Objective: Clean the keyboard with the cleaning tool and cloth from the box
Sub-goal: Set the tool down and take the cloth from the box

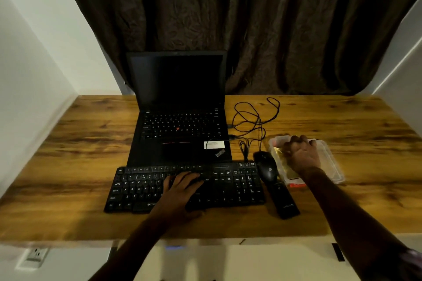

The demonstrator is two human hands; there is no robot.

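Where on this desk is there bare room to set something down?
The desk is bare left of the laptop and keyboard, and right of the clear box. Crowded: between laptop and box sit the cables, mouse and a black device.

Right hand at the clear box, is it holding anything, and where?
Cannot tell: the right hand curls over the box, hiding any grip. The left hand rests flat on the keyboard, holding nothing.

home desk nook | wooden desk point(91, 143) | laptop point(180, 109) | dark curtain point(274, 29) | white walls point(34, 52)
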